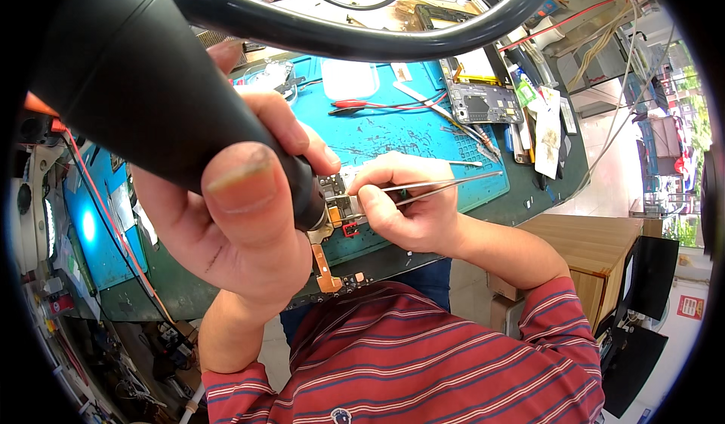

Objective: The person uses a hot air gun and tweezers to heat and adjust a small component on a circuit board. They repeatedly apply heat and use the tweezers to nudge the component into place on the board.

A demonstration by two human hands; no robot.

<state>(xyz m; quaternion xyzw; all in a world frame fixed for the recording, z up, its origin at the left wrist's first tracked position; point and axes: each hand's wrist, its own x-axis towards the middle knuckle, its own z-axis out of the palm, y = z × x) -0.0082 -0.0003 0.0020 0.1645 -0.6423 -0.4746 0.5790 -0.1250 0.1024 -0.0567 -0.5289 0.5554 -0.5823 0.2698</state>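
Note:
My left hand (253,228) is wrapped round the black handle of a hot-air gun (162,84), which fills the upper left and slants down to the right. Its nozzle end comes down over a small circuit board (332,188), hiding part of it. From the board's near side a copper-coloured flex cable (325,269) hangs toward me. Just right of the nozzle, my right hand (411,201) pinches a pair of metal tweezers (445,185) between thumb and fingers. The tweezers' thin legs stretch out to the right; their other end is at the board, where contact is hard to make out.
A thick black hose (362,40) arches across the top. On the blue mat (423,133) lie red and black clip leads (359,105), a white tray (350,80) and thin tools. An opened phone (483,103) rests at the far right. A wooden cabinet (563,243) stands right of me.

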